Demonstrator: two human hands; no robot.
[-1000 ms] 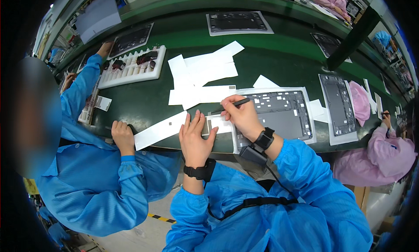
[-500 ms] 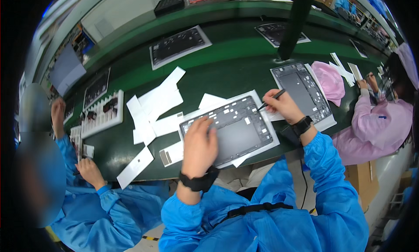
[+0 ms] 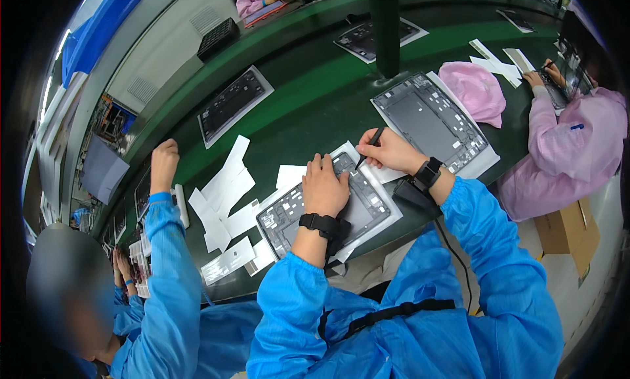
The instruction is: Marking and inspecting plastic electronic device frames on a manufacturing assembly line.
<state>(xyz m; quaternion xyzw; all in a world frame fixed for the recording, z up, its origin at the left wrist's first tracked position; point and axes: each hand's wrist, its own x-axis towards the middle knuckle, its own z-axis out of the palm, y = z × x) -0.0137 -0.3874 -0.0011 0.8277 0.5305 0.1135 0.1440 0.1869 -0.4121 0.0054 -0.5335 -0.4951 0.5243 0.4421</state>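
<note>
A grey tablet-shaped frame (image 3: 289,216) lies on a white sheet on the green bench in front of me. My left hand (image 3: 324,187) rests flat on its upper middle, fingers spread, pressing it down. My right hand (image 3: 388,150) grips a thin black pen-like tool (image 3: 369,145), its tip touching the frame's upper right corner. Both wrists carry black bands, and a black cable hangs from the right one.
Another grey frame (image 3: 432,122) lies to the right beside a pink cap (image 3: 478,89). White paper strips (image 3: 223,195) are scattered to the left. A co-worker in blue (image 3: 164,166) reaches onto the bench at left. A person in pink (image 3: 564,143) works at right. A green post (image 3: 386,28) stands behind.
My view has swung left and closer. My left hand has slid toward the frame's upper edge, and my right hand with the tool has come in to the frame's corner.
</note>
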